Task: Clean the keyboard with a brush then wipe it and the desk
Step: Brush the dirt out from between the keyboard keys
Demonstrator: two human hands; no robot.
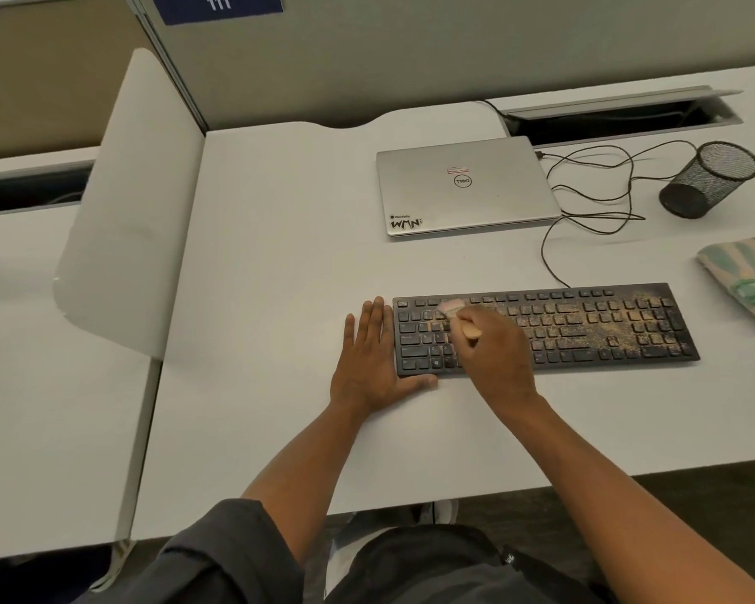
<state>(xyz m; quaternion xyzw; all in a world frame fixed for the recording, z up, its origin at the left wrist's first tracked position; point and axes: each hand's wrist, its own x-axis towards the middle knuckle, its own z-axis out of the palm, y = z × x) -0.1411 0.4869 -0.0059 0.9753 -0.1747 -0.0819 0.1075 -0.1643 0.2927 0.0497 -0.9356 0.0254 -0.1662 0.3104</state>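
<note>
Far left: white divider panel (123,202) standing along the left edge of the desk (271,263), a blue sign reading 111 (219,4) on the partition above it.

Left hand (373,359) flat on the desk, palm down, fingers (378,313) straight and close together, holding nothing. It lies just beside the left end of the keyboard (585,329); the thumb runs along the keyboard's near left corner, seemingly touching it.

Keyboard: black, full width, lying flat near the middle of the desk, long side roughly parallel to the near edge. Tan dust or grit covers the keys of its middle and right parts; the left keys look darker and cleaner.

Right hand (495,346) over the left part of the keyboard, fingers curled round the pale wooden handle of a brush (458,313). The light bristles point up and left and meet the upper-left key rows. Brush blurred; finer detail unclear.

Behind the keyboard: closed silver laptop (467,185) with stickers on its lid. A thin black cable (593,189) loops on the desk to its right and runs down to the keyboard's back edge.

Back right: open cable tray (624,115) set in the desk. Near it, a black mesh pen cup (711,178).

Far right edge: a folded green-and-cream striped cloth (746,272), cut off by the frame, well apart from both hands.
</note>
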